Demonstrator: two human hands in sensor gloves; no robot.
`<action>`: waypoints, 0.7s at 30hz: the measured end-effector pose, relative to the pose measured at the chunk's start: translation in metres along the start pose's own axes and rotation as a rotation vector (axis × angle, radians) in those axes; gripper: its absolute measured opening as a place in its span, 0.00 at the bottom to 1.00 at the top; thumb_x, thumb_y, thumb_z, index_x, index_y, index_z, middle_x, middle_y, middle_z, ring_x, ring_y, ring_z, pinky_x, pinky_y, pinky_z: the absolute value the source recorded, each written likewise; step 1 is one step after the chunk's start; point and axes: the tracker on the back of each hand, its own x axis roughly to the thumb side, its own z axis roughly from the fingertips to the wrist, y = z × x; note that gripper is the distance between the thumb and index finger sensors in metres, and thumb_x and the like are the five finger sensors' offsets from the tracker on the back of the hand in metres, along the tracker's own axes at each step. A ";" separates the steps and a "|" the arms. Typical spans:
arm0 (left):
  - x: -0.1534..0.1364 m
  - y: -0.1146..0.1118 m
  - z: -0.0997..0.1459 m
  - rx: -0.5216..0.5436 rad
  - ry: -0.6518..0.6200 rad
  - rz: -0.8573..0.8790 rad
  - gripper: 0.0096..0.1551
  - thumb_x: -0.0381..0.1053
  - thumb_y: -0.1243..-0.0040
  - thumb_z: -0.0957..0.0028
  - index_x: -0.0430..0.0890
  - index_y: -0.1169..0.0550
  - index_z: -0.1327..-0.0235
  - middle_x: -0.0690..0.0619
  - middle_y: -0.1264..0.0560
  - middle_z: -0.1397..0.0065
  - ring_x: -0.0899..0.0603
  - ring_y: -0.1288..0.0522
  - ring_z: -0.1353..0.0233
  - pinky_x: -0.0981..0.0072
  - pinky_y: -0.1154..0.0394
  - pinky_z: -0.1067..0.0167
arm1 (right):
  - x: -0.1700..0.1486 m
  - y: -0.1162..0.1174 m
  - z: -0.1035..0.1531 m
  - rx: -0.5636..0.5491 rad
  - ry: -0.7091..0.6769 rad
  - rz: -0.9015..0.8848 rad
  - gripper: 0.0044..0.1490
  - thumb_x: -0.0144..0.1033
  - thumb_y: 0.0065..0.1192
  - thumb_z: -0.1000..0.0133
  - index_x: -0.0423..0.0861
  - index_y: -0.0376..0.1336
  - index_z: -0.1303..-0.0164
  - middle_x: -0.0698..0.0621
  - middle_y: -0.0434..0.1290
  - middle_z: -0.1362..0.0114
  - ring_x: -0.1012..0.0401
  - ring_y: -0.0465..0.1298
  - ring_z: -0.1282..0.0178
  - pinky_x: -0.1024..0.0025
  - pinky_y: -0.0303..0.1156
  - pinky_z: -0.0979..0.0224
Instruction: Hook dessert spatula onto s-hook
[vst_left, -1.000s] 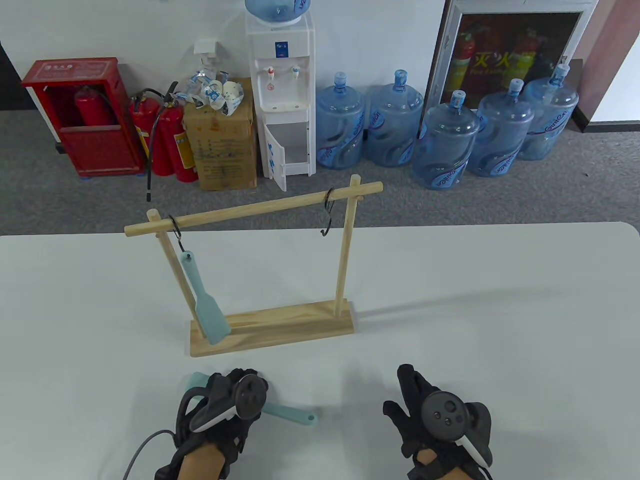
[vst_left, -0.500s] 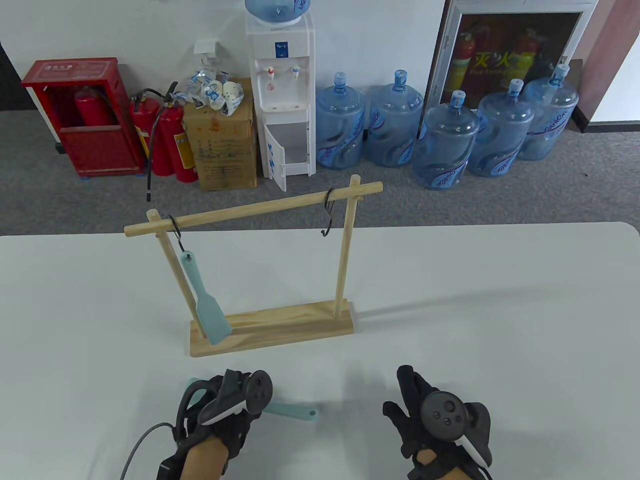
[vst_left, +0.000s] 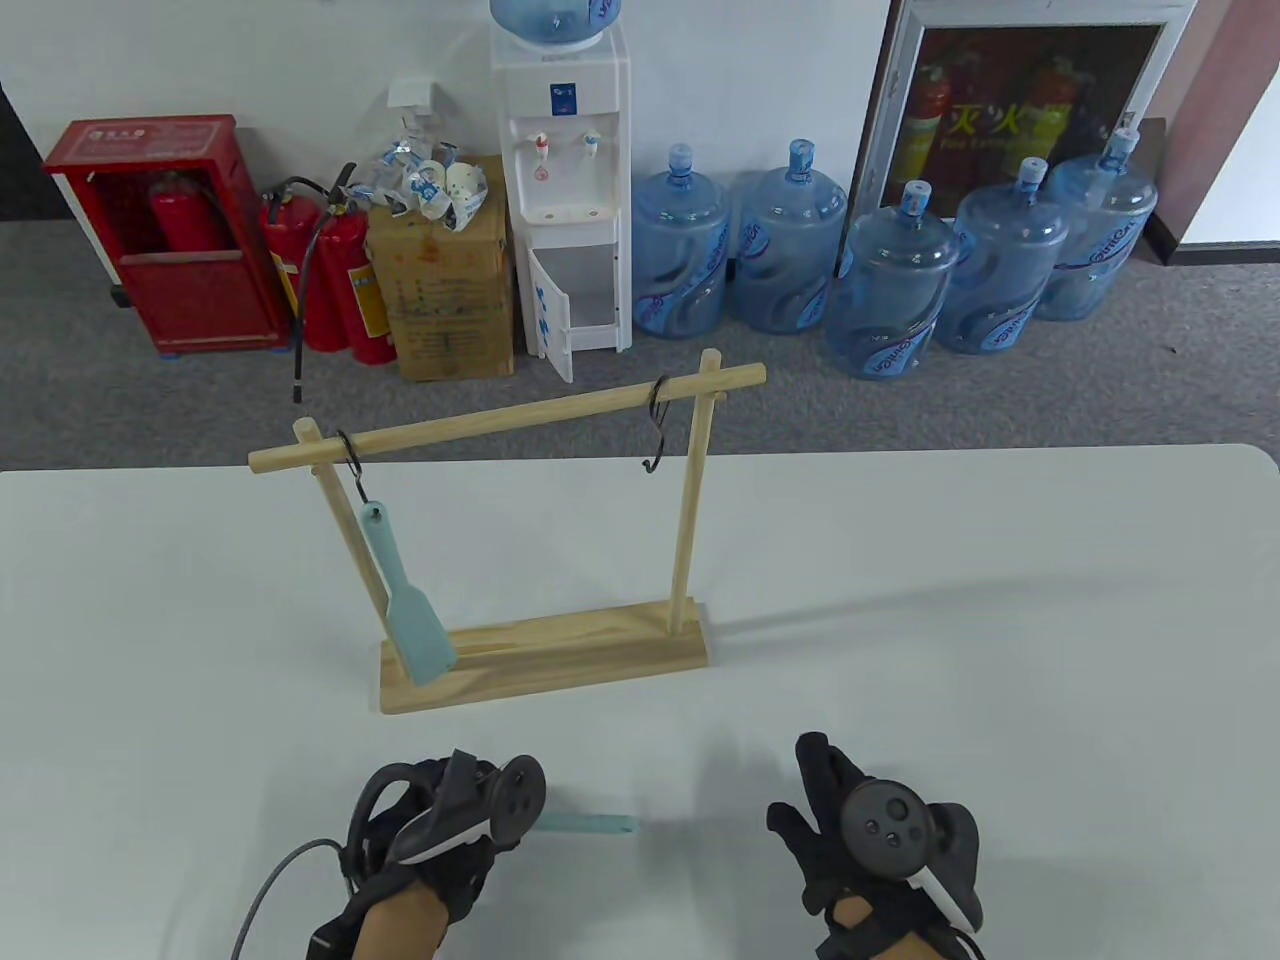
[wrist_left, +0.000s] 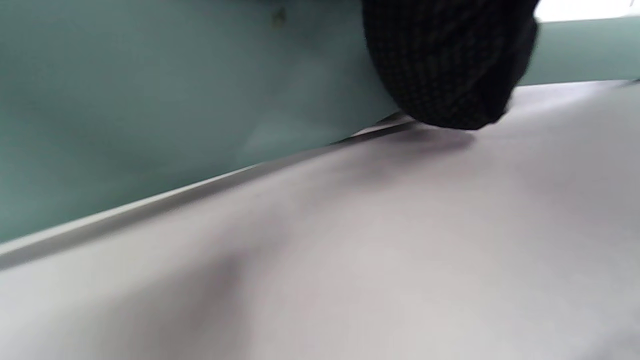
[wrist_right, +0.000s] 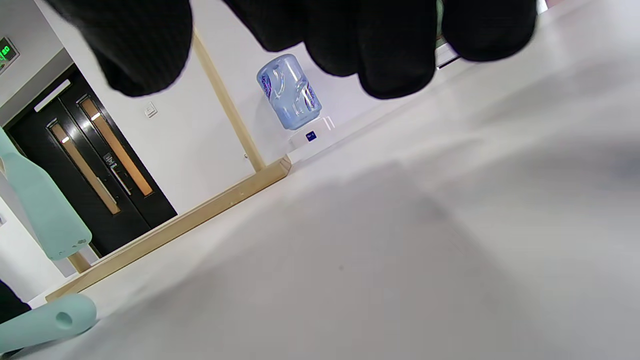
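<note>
Two S-hooks hang on the wooden rack's crossbar: the left S-hook carries a teal spatula, the right S-hook hangs bare. Near the table's front edge, the left hand grips a second dessert spatula, handle pointing right. The right hand rests apart, fingers loosely spread, holding nothing.

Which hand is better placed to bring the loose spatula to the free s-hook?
The left hand: it already covers the blade end of the loose spatula on the table. The right hand holds nothing, though it is nearer the free s-hook.
</note>
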 end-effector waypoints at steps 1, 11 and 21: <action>-0.001 0.000 0.000 0.007 -0.007 0.012 0.28 0.58 0.28 0.62 0.56 0.19 0.45 0.50 0.18 0.42 0.39 0.19 0.42 0.42 0.31 0.40 | 0.000 0.000 0.000 0.001 0.000 0.001 0.51 0.57 0.59 0.50 0.43 0.49 0.22 0.41 0.56 0.24 0.44 0.68 0.30 0.39 0.60 0.30; -0.004 0.005 0.006 0.058 -0.032 0.068 0.27 0.52 0.30 0.58 0.51 0.16 0.43 0.46 0.14 0.43 0.37 0.15 0.47 0.43 0.27 0.44 | -0.001 0.001 -0.001 0.004 0.002 0.003 0.51 0.57 0.59 0.50 0.43 0.49 0.22 0.41 0.56 0.24 0.44 0.68 0.30 0.39 0.60 0.30; -0.017 0.018 0.017 0.290 -0.086 0.526 0.27 0.51 0.34 0.56 0.48 0.19 0.41 0.44 0.15 0.44 0.37 0.15 0.51 0.44 0.25 0.47 | 0.014 0.001 -0.002 -0.030 -0.055 -0.067 0.51 0.56 0.60 0.50 0.44 0.49 0.22 0.42 0.56 0.24 0.45 0.68 0.30 0.39 0.61 0.30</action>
